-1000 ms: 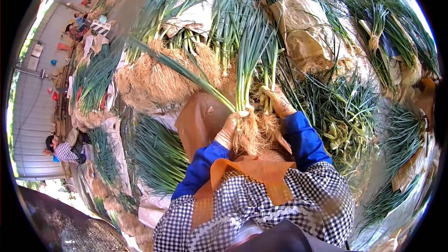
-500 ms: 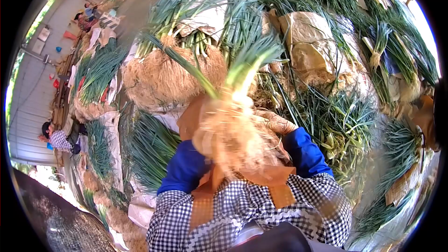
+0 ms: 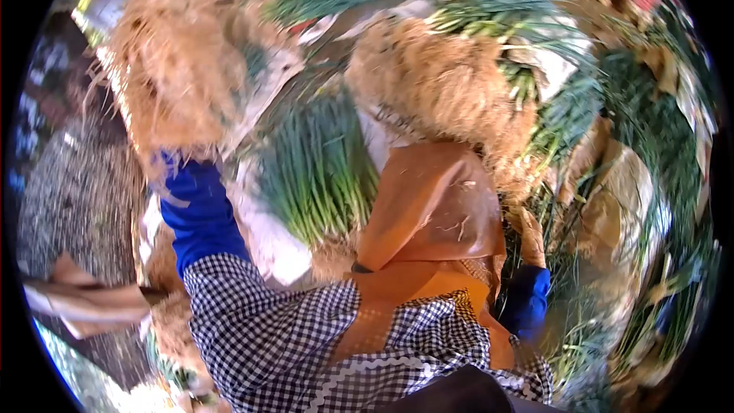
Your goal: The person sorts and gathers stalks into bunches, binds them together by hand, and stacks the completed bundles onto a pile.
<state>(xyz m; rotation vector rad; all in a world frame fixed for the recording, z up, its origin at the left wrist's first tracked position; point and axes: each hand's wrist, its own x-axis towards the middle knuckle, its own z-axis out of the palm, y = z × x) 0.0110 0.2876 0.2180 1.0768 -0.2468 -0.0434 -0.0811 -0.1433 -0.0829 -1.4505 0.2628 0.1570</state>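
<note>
A bunch of green onions (image 3: 180, 69) is raised at the upper left, its mass of tan roots facing me. My left arm, in a blue sleeve (image 3: 200, 210), reaches up to it. The roots cover my left hand, which carries the bunch. My right hand (image 3: 531, 239), in a tan glove, is low beside the right edge of the brown apron (image 3: 440, 206). Its fingers look stretched out and hold nothing that I can see. Just above it is the root end of a large stack of green onions (image 3: 436, 80).
More green onions (image 3: 321, 172) lie on pale sheeting left of the apron. At right are a tan sack (image 3: 615, 199) and loose green leaves. A rough dark surface (image 3: 73, 199) and a brown strap-like piece (image 3: 92, 298) are at far left.
The bunch has gone from in front of my chest to the upper left with my left hand. My right hand has come off it and dropped to the right. The view has turned left.
</note>
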